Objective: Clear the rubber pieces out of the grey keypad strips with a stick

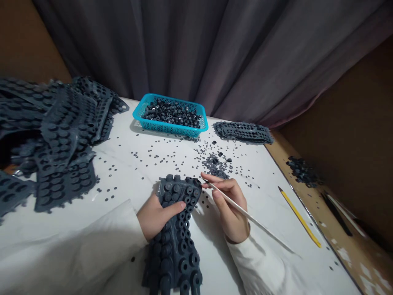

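My left hand [162,215] grips a dark grey rubber sheet [175,241] covered in rows of round moulded studs, its thumb lying across the top. Some studs on the sheet's right side have open holes; those on the left look capped. Between the thumb and fingers of my right hand [229,205] is a thin white stick [245,213], pointing up and left. Its tip meets the sheet's upper right corner, where my fingertips also are; the exact contact is too small to make out. Small dark discs [215,166] lie heaped just beyond that hand.
A blue basket [172,129] full of small dark rubber pieces stands at the back. Studded sheets [67,119] are piled at left. A stack of perforated sheets [242,133] lies back right. A yellow pencil-like tool [299,217] and a dark heap [303,171] are at right.
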Demonstrator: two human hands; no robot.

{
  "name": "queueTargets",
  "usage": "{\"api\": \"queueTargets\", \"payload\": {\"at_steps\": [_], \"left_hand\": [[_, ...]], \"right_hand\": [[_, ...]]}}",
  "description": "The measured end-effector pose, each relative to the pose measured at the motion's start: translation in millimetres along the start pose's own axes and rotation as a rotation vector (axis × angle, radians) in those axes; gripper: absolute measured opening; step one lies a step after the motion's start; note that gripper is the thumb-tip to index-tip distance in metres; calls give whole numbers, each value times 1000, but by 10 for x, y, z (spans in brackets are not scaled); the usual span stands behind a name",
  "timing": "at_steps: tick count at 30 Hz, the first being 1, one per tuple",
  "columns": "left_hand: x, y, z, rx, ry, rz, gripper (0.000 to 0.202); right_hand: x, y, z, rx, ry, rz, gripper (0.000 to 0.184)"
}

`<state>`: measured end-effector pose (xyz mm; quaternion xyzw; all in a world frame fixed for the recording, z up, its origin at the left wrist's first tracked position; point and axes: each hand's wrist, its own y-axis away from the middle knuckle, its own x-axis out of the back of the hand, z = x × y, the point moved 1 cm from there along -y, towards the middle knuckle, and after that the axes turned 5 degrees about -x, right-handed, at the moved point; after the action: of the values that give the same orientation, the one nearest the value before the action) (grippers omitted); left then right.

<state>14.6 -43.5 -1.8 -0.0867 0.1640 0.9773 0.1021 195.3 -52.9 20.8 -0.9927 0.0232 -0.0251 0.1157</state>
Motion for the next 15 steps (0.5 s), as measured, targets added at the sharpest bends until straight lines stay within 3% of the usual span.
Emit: {"api": "queueTargets", "payload": {"at_steps": [5, 15], "left_hand": [[-12, 13, -6, 50, 39, -3, 46], [10, -10, -51, 64, 42, 31, 38]], "right_hand": [[4, 11, 5, 13, 20, 68, 4], [8, 32, -18, 43, -3, -31, 3]]}}
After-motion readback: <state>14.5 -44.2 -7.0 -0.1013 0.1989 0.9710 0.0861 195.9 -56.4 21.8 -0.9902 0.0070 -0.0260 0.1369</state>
